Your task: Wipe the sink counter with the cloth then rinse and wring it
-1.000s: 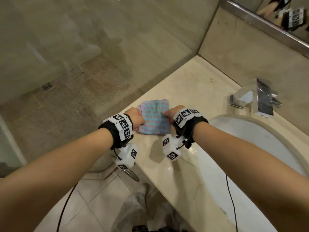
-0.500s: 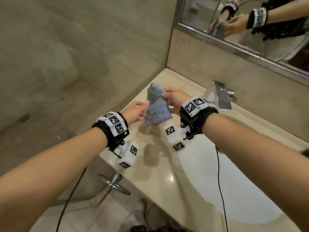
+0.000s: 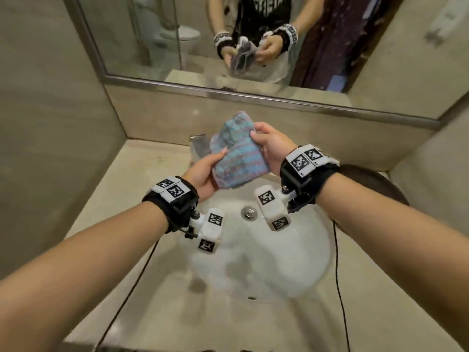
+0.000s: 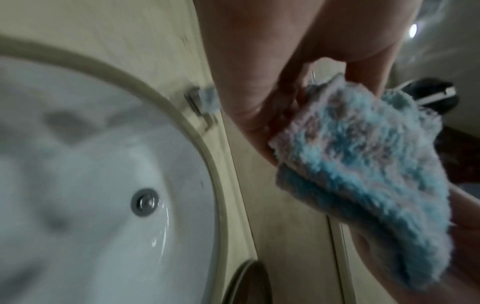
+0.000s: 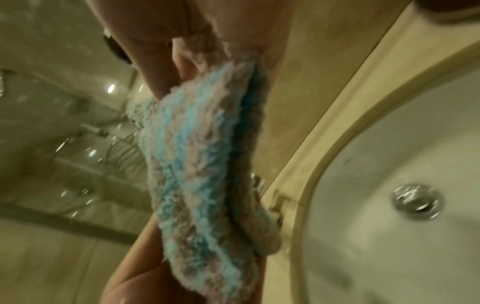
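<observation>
A fluffy cloth point(image 3: 236, 153) striped blue and pink hangs in the air above the back rim of the white sink point(image 3: 291, 255). My left hand point(image 3: 205, 171) grips its lower left edge, thumb on top. My right hand point(image 3: 269, 146) pinches its upper right edge. In the left wrist view the cloth point(image 4: 363, 164) is folded double under my fingers point(image 4: 262, 111). In the right wrist view the cloth point(image 5: 202, 174) droops from my fingers point(image 5: 158, 67). The faucet point(image 3: 199, 142) is mostly hidden behind the cloth.
The beige counter point(image 3: 127, 199) surrounds the sink, with a wall on the left and a mirror point(image 3: 228, 41) behind. The drain point(image 3: 249, 212) lies below my wrists. A dark round object point(image 3: 375, 184) sits at the right. Cables hang from both wrists.
The cloth has been lifted off the left counter and carried right, to above the sink's back rim. Both hands moved with it; my view swung toward the mirror.
</observation>
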Action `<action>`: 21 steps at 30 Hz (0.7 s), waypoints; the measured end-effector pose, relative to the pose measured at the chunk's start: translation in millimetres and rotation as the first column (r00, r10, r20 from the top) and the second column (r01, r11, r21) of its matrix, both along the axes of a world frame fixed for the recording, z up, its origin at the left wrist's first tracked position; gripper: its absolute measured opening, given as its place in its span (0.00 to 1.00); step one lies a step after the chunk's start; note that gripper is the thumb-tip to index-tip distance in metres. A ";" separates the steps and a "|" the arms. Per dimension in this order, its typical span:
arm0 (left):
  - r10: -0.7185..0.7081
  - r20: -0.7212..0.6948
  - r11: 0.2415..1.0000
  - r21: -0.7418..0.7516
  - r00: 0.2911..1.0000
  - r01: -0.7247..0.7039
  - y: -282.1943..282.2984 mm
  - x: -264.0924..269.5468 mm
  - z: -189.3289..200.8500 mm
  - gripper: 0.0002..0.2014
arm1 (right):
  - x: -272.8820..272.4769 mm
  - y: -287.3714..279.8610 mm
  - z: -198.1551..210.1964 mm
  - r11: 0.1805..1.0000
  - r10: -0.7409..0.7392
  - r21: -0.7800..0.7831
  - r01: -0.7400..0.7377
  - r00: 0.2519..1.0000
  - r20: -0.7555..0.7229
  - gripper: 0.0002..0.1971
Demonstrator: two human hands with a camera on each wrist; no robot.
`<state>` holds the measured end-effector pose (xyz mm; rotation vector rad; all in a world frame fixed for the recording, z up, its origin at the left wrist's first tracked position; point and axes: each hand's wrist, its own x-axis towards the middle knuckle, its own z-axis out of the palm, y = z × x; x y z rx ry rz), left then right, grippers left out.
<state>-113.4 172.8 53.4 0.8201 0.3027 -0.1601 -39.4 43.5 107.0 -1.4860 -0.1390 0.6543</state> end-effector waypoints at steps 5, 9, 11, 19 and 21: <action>-0.153 -0.033 0.980 0.120 0.988 0.156 -73.9 42.3 -11.4 0.10 | 24.3 -98.5 -20.2 0.954 -0.241 -0.181 0.239 0.970 0.013 0.13; -0.311 -0.097 0.896 0.301 0.946 0.325 -136.5 73.3 -27.0 0.18 | 50.2 -178.0 -63.5 0.798 -0.315 -0.488 0.354 0.935 0.164 0.12; -0.385 -0.128 0.844 0.352 0.914 0.405 -166.7 84.8 -36.3 0.20 | 66.4 -220.5 -93.3 0.748 -0.339 -0.545 0.380 0.924 0.179 0.12; -0.430 -0.068 0.812 0.407 0.900 0.419 -264.8 132.1 -42.2 0.27 | 82.3 -305.5 -87.6 0.597 -0.511 -0.532 0.600 0.796 0.324 0.11; -0.367 -0.067 0.837 0.411 0.928 0.361 -279.3 143.9 -45.1 0.32 | 97.4 -318.1 -90.9 0.575 -0.592 -0.501 0.647 0.751 0.292 0.17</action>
